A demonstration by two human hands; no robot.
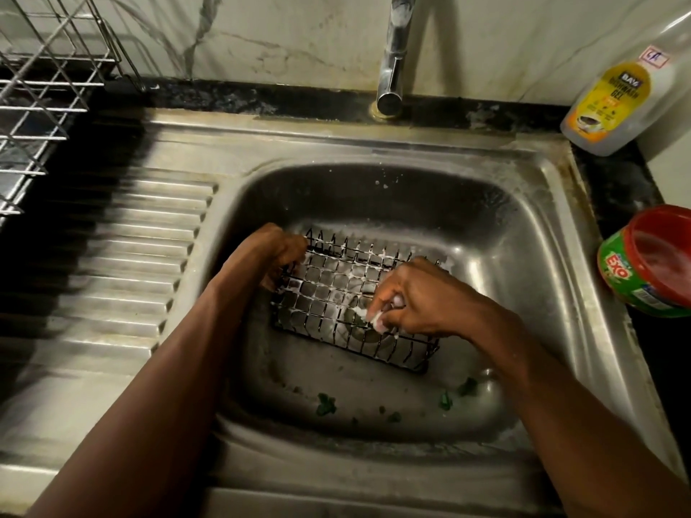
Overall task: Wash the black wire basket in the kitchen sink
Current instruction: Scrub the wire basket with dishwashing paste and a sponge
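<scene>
- Our left hand (280,252) grips the black wire basket (336,278) at its far-left corner, fingers curled round the rim wires to steady it
- Our right hand (422,300) sits over the basket's near-right part with its fingers bent and its tips white with foam; we cannot tell whether they pinch a small scrub pad or only rub the wires
- The basket lies on the floor of the sink (542,218), over the drain; its long axis runs from about 10 o'clock to 4 o'clock, so the left hand has the far end and the right hand is nearer the 4 o'clock end, where the wires look least soaped
- Foam coats the grid between the hands; no water runs from the tap (392,69) at 12 o'clock, so we judge the scrubbing well under way and the rinse not yet begun
- Green scraps (325,401) lie on the sink floor toward 6 o'clock, apart from the basket
- On the counter, a dishwash gel bottle (613,102) leans at 2 o'clock, a green tub with a red rim (650,259) sits at 3 o'clock, and a steel dish rack (45,87) stands at 10 o'clock
</scene>
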